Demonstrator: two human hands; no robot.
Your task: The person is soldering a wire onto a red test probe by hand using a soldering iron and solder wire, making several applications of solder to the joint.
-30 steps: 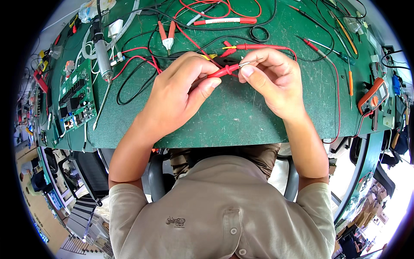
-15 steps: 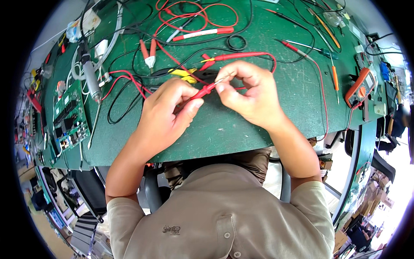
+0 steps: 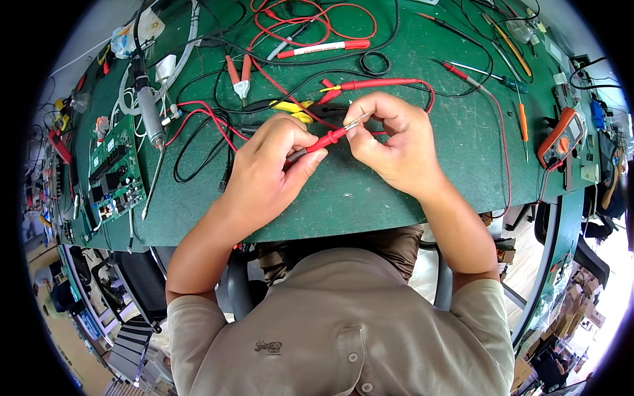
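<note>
My left hand (image 3: 264, 168) is closed around a red test probe (image 3: 328, 140) with a dark grey grip section, held just above the near part of the green bench. The probe slants up to the right, and its collar shows between my hands. Thumb and forefinger of my right hand (image 3: 399, 148) pinch its thin metal tip, and a slim pointed end sticks out past them. The fingertips hide part of the tip, so how it joins the red body cannot be seen fully. Just beyond the hands lie yellow-and-black pliers (image 3: 290, 107) and red insulated clip leads (image 3: 376, 84).
To the left are a green circuit board (image 3: 115, 175) and a soldering iron-like grey tool (image 3: 148, 112). Red-handled pliers (image 3: 239, 79), a red-and-white marker (image 3: 323, 48) and tangled leads lie at the back. An orange multimeter (image 3: 560, 140) and an orange screwdriver (image 3: 522, 122) are at right.
The whole view has shifted slightly, with the bench things appearing further right. More of the probe's dark grip shows at my left fingers. Both hands keep their hold.
</note>
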